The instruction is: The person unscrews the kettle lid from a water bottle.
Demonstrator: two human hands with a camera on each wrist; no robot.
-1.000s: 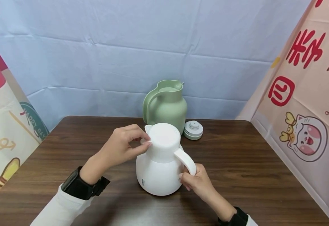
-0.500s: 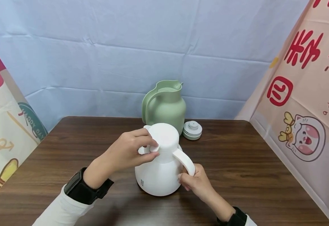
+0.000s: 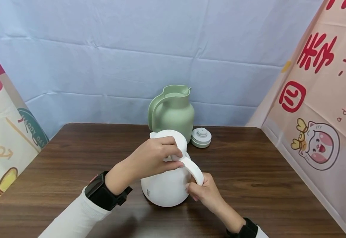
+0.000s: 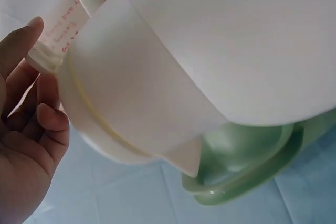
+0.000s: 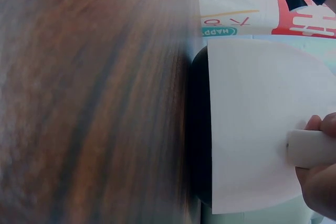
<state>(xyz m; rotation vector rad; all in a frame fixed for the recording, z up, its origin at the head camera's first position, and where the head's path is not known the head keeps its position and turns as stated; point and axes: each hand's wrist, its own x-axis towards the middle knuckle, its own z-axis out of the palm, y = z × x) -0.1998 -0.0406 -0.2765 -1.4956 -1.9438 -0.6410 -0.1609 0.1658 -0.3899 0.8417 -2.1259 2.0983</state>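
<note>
A white thermos jug (image 3: 164, 190) stands upright on the dark wooden table (image 3: 101, 145), its spout toward the far left. My left hand (image 3: 152, 155) pinches a small white tab (image 4: 44, 59) on the rim of the jug's lid (image 4: 115, 93), close to the top of the handle; in the head view the hand covers part of the lid. My right hand (image 3: 205, 191) grips the lower part of the jug's handle (image 3: 194, 170). In the right wrist view, the fingers (image 5: 320, 192) wrap around the handle, beside the jug's body.
Behind the white jug stands a green jug (image 3: 174, 114) with its top uncovered. A white and green stopper (image 3: 201, 137) sits on the table to its right. A pale blue cloth (image 3: 116, 59) hangs behind the table, with printed cloths at both sides.
My left hand has moved to the right around the lid's near side, bringing the tab toward the handle. The right hand keeps its grip, and the jug stays in place.
</note>
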